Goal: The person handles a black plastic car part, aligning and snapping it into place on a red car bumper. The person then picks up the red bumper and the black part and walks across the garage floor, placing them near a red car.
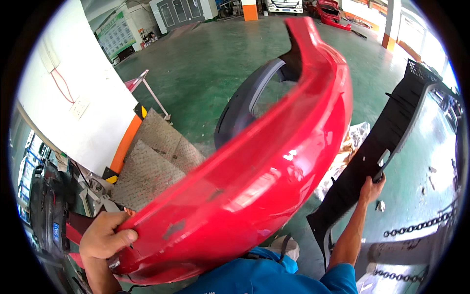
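Note:
A large, glossy red car bumper cover (254, 196) spans the middle, tilted from lower left to upper right, with scuffs on its near part. My left hand (108, 235) is closed on its near left end, thumb on the outer face. Behind the cover shows a dark grey curved plastic piece (235, 105) with an opening; whether the two are joined I cannot tell. My right hand (372, 190) is closed around the edge of a long black plastic panel (360, 181), which slants up to the right and ends in a perforated section. The fingertips of both hands are partly hidden.
Metal steps (152, 171) stand at the left beside a white wall (83, 73) with an orange base. Wrapping material (342, 159) lies on the green floor between bumper and panel. A chain (416, 224) and grey post are at the right. A dark car (46, 210) is far left.

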`<state>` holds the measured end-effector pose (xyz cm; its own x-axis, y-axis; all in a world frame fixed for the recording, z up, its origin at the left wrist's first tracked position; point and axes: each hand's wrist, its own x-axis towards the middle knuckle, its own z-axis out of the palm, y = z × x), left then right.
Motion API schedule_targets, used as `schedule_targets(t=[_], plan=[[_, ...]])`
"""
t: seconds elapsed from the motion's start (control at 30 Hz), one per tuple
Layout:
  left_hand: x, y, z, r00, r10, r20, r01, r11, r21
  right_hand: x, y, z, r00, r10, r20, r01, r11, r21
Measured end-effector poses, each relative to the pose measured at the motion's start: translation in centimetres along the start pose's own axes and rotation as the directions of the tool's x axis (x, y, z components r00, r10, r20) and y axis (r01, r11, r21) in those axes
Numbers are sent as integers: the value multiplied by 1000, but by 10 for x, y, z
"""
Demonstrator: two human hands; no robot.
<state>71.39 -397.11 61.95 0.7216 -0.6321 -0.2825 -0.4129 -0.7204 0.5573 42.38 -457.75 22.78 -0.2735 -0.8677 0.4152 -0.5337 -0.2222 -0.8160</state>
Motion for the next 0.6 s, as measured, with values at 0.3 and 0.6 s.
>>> schedule_targets(t=[0.3, 0.6], plan=[[86, 200, 119, 993, 84, 80, -91, 992, 91, 215, 100, 55, 997, -73, 4, 73, 993, 95], [158, 297, 162, 968, -242, 60, 230, 959, 167, 375, 123, 127, 987, -102, -123, 102, 995, -5]])
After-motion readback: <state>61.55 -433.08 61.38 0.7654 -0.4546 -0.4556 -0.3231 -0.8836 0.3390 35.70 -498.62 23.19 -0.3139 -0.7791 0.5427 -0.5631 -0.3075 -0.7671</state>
